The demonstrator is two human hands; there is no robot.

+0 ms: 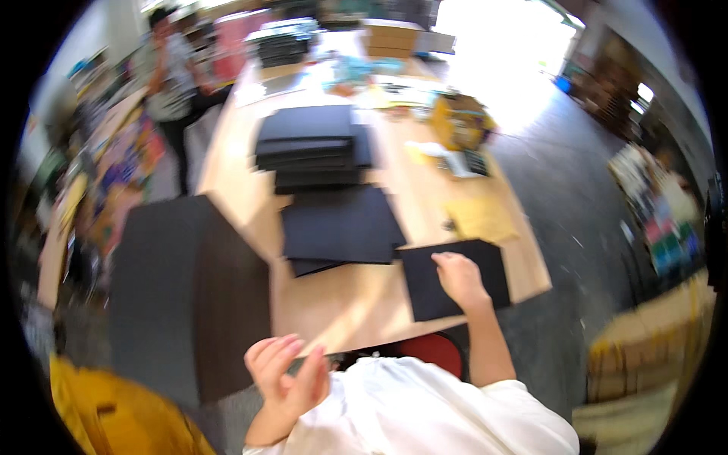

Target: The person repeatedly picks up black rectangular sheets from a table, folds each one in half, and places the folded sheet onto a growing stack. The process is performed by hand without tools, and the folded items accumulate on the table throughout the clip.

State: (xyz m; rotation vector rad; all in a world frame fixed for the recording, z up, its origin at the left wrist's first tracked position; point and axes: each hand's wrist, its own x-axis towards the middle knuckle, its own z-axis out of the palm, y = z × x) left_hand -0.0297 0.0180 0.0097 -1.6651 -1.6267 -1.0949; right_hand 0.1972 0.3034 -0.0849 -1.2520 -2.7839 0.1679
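Note:
A black rectangular sheet or board (425,292) lies at the table's near right corner. Over its middle rests my right hand (460,279), its fingers curled and pressed together; whether they pinch anything is hidden. My left hand (287,379) is raised in front of my body near the table's front edge, fingers apart and nothing in it. Several overlapping black sheets (341,224) lie left of the right hand's sheet. Behind them stands a thick pile of black boards (307,144).
A tall dark stack (155,292) stands left of the table (318,311). Yellow paper (481,218) and a yellow box-like thing (459,121) lie along the right side. A red stool seat (432,353) shows under the front edge. Another person (171,83) is at the far left.

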